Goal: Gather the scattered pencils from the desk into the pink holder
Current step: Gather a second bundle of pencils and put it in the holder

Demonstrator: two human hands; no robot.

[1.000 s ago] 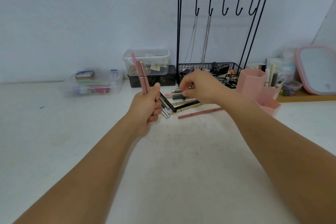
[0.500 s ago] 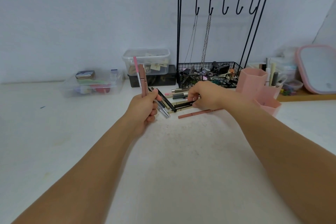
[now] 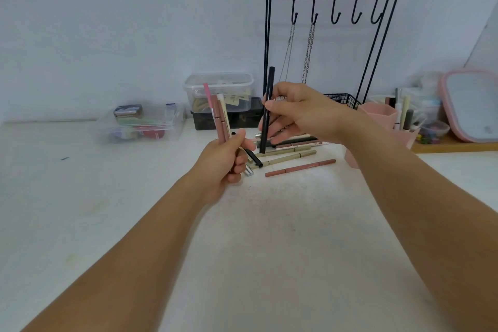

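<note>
My left hand (image 3: 229, 159) grips a bundle of pencils (image 3: 219, 118), pink and beige ones sticking up, black and silver ends poking out below. My right hand (image 3: 299, 113) pinches a black pencil (image 3: 267, 109), held nearly upright above the pile, just right of the bundle. Several loose pencils (image 3: 292, 155), beige, dark and one reddish-brown (image 3: 300, 167), lie on the white desk under my right hand. The pink holder (image 3: 380, 116) stands to the right, partly hidden by my right forearm.
A black wire jewellery stand (image 3: 331, 0) with hanging chains rises behind the pile. Clear plastic boxes (image 3: 140, 124) and a lidded tub (image 3: 218, 86) sit at the back left. A pink-framed mirror (image 3: 471, 105) and small cosmetic items stand at the far right.
My right hand has lifted a black pencil from the pile and raised it upright beside my left hand's bundle. The left hand has stayed in place.
</note>
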